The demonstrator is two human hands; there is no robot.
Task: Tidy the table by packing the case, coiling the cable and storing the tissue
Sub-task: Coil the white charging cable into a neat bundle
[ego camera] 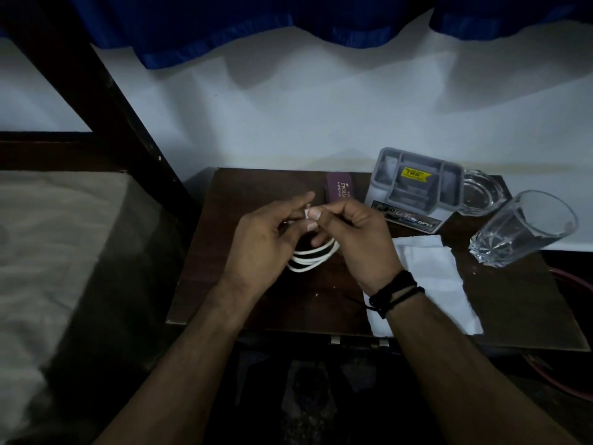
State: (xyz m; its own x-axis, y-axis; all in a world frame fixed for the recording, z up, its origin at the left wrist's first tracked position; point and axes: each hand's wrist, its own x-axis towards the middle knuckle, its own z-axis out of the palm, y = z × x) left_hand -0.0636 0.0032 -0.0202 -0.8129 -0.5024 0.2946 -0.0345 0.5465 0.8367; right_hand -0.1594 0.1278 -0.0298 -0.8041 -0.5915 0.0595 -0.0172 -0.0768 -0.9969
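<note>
Your left hand (pixel 263 239) and right hand (pixel 349 232) both grip the thin white rubbery cable (pixel 313 256) above the dark brown wooden table (pixel 256 297); 3 loops hang between them, your right fingertips pinching its plug end. The flat white paper tissue (pixel 430 271) lies just right, the purple oblong case (pixel 340 191) behind.

cable (pixel 313 256) centre of table (pixel 256 313) | case (pixel 339 190) behind | tissue (pixel 430 281) right | glass (pixel 523 228) far right
</note>
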